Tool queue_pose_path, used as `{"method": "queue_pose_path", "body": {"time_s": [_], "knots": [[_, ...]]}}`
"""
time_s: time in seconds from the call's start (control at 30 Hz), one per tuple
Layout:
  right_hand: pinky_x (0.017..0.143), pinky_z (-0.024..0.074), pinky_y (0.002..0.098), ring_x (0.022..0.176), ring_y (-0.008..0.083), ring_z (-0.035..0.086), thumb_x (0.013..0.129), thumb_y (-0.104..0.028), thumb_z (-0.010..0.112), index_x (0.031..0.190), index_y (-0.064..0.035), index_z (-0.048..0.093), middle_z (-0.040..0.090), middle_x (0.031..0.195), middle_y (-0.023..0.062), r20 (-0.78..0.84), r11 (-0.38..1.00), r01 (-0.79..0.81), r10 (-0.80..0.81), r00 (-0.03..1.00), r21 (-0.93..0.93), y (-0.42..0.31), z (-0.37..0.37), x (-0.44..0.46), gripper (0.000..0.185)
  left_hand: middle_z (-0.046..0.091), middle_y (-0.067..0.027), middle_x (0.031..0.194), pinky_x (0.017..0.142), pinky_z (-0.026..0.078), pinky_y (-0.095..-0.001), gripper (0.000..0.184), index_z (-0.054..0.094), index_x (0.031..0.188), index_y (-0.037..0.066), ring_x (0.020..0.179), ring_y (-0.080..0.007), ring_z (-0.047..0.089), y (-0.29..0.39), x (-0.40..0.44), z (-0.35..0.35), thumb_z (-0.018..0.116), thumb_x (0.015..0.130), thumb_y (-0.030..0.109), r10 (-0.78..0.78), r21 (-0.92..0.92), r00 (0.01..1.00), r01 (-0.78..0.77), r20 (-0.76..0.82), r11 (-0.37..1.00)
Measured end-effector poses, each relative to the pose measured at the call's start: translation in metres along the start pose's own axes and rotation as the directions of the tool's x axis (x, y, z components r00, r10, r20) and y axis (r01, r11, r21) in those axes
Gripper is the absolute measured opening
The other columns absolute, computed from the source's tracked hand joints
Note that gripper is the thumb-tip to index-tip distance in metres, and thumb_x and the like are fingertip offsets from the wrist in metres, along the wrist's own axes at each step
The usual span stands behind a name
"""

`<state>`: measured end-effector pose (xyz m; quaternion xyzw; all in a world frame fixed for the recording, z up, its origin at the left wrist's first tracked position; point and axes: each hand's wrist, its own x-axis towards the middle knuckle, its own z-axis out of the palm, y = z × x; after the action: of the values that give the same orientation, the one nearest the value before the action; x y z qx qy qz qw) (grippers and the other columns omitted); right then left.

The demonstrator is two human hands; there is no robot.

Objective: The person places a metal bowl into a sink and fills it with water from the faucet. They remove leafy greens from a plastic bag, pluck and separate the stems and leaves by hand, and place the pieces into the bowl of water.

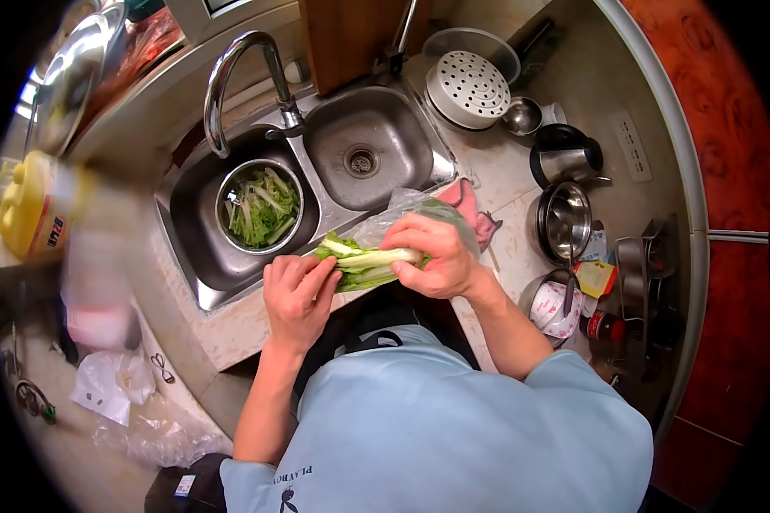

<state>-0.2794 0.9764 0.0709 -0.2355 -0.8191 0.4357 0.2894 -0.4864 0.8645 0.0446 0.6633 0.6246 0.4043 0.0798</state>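
Between my two hands, just in front of the sink edge, is a bunch of leafy greens [364, 267] with pale stalks. My left hand [298, 291] grips the leafy end, fingers pressed together on it. The stalk end sits in my right hand [432, 255], pinched between thumb and fingers. In the left sink basin [198, 265] stands a round metal pot [222, 205] holding more greens [263, 209], some in pieces. A clear plastic bag [406, 205] lies beside my right hand, partly hidden by it.
The chrome faucet [269, 60] arches over the left basin. A drain [361, 161] shows in the right basin [325, 128]. Right of the sink are a pink cloth [466, 209], a white perforated steamer [469, 90], a kettle [566, 161] and metal bowls [566, 218]. Plastic bags [115, 380] lie at lower left.
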Motion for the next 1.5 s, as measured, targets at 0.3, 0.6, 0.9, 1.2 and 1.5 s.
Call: {"method": "queue_pose_path", "body": {"time_s": [0.3, 0.6, 0.9, 1.2, 1.5], "knots": [[0.062, 0.0485, 0.0303, 0.072, 0.0231, 0.06, 0.072, -0.005, 0.063, 0.091, 0.0035, 0.063, 0.061, 0.088, 0.0131, 0.023, 0.999, 0.036, -0.036, 0.999, -0.04, 0.002, 0.013, 0.004, 0.021, 0.064, -0.0015, 0.086, 0.073, 0.038, -0.0362, 0.018, 0.067, 0.087, 0.009, 0.084, -0.0222, 0.056, -0.004, -0.002, -0.005, 0.073, 0.07, 0.009, -0.023, 0.013, 0.989, 0.021, 0.148, 1.0], [0.06, 0.0487, 0.0344, 0.067, 0.0287, 0.06, 0.074, -0.008, 0.063, 0.088, 0.0001, 0.064, 0.059, 0.081, 0.0132, -0.109, 0.989, -0.058, 0.043, 0.993, -0.135, 0.001, 0.041, -0.012, 0.017, 0.062, -0.0044, 0.074, 0.071, 0.036, -0.0362, 0.009, 0.065, 0.079, 0.005, 0.075, -0.0235, 0.055, -0.013, -0.02, 0.025, 0.068, 0.071, 0.005, -0.214, -0.077, 0.976, 0.211, -0.03, 0.974], [0.06, 0.0483, 0.0324, 0.067, 0.0261, 0.061, 0.077, -0.008, 0.064, 0.091, -0.0007, 0.066, 0.06, 0.081, 0.0124, -0.238, 0.98, -0.162, 0.131, 0.962, -0.115, 0.011, 0.04, -0.021, 0.016, 0.067, -0.0041, 0.082, 0.067, 0.048, -0.0216, 0.017, 0.069, 0.089, -0.003, 0.075, -0.0085, 0.06, -0.096, -0.087, 0.035, 0.067, 0.086, 0.013, -0.93, -0.578, 0.365, 0.769, 0.048, 0.272], [0.058, 0.0545, 0.0259, 0.071, 0.0119, 0.061, 0.09, -0.016, 0.059, 0.101, 0.0032, 0.064, 0.064, 0.087, 0.0068, -0.091, 0.619, -0.495, 0.675, 0.732, 0.61, 0.028, 0.05, -0.011, 0.022, 0.069, -0.0113, 0.079, 0.07, 0.051, -0.0287, 0.029, 0.069, 0.104, -0.001, 0.07, -0.0168, 0.064, -0.092, -0.131, 0.064, 0.067, 0.085, 0.02, -0.848, -0.171, 0.526, 0.842, 0.057, 0.511], [0.048, 0.0453, 0.0231, 0.06, 0.0069, 0.054, 0.094, -0.029, 0.055, 0.091, -0.0003, 0.065, 0.059, 0.07, 0.0017, 0.15, 0.506, -0.64, 0.705, 0.693, 0.579, 0.023, 0.058, 0.019, 0.03, 0.066, -0.0105, 0.105, 0.087, 0.046, -0.0278, 0.03, 0.057, 0.121, 0.0, 0.095, -0.0157, 0.061, -0.029, -0.03, -0.02, 0.05, 0.097, 0.015, -0.587, -0.599, 0.794, 0.395, -0.16, 0.697]]}}
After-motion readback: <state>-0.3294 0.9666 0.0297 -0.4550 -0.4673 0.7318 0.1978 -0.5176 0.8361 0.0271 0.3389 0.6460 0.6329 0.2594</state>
